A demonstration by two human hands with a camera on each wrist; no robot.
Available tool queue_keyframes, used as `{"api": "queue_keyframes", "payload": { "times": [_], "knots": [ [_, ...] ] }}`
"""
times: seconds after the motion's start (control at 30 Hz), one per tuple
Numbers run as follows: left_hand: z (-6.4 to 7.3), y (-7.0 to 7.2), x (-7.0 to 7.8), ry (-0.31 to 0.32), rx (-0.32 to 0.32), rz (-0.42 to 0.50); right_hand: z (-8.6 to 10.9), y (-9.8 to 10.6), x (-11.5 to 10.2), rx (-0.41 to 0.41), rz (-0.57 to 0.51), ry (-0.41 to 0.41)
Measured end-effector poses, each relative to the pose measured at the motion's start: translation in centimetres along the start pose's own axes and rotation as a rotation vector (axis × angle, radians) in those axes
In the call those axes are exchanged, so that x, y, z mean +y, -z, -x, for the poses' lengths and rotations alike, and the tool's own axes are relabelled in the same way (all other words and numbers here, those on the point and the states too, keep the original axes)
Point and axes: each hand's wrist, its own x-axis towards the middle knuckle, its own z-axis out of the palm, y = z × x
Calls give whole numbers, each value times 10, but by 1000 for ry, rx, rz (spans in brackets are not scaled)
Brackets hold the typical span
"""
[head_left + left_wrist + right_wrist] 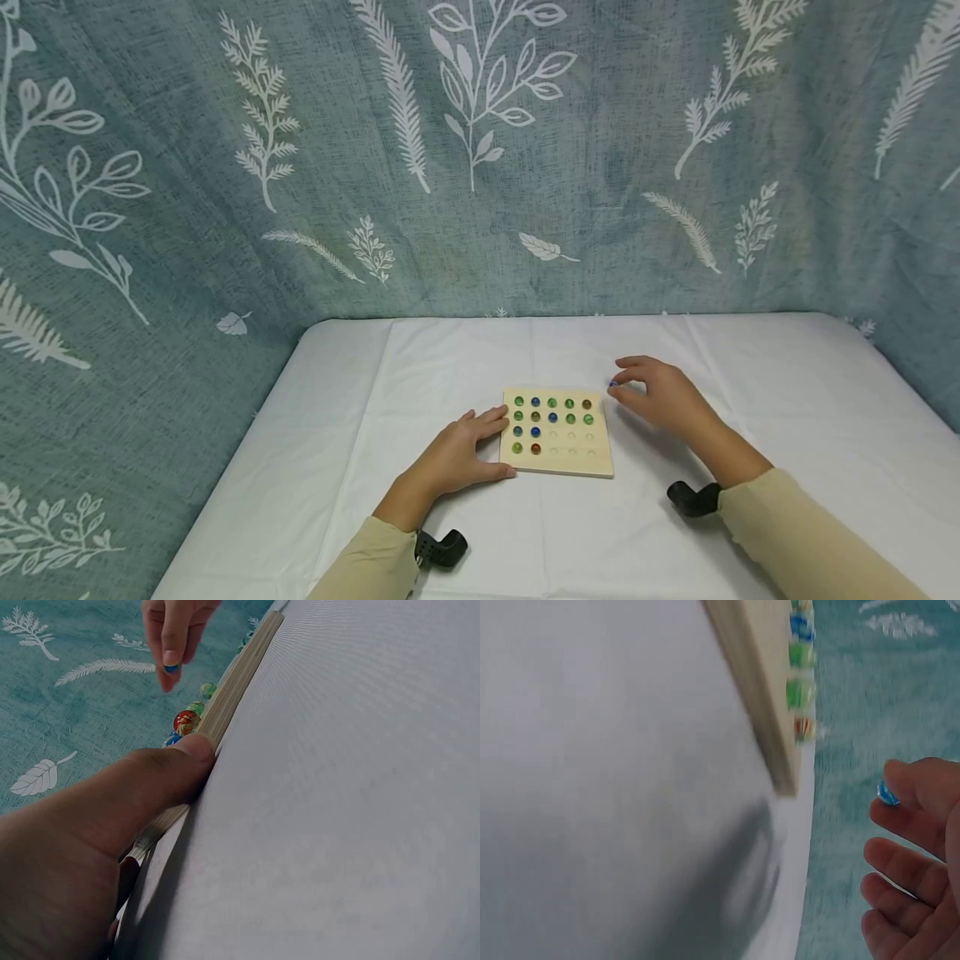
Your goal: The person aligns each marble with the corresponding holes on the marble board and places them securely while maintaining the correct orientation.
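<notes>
Just below and right of the centre of the head frame lies one board (562, 462), flat on a counter (420, 367) spread with white cloth; pale, smooth wood, nearly square, with a thick, straight-cut edge that shows fine grain in the left wrist view; its top carries twenty places, four rows of five, with fourteen glass marbles (552, 417) seated and six shallow round hollows (572, 436) bare; the upper two rows hold five marbles each, the lower two hold two each at the left, so the bare hollows gather at the board's lower right; three marbles look plainly blue, one in the lowest row is red-brown, one at the right end of the top row is amber-brown, and most others are green, some tints too small to tell; a fifteenth, the blue marble (887, 794), is off the board, just beyond its upper right corner, glossy with a pale streak, pinched narrowly between thumb and forefinger by the right grip (660, 396), whose other three fingers are loosely bent; the left grip (459, 454) is spread wide at the board's left side, thumb pressing the near edge, fingertips touching farther up; two beige sleeves (817, 533) enter from the bottom
</notes>
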Motion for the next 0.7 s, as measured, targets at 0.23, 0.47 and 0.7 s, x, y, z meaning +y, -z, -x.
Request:
{"api": "queue_keyframes", "payload": {
  "times": [0.23, 0.47, 0.7],
  "knots": [
    [-1, 0, 0, -1, 3, 3, 4, -16, -33, -23, 47, 168],
    [-1, 0, 0, 8, -1, 7, 7, -32, -50, -51, 103, 264],
    [0, 0, 0, 9, -11, 11, 8, -42, -57, -102, 116, 278]
  ]
}}
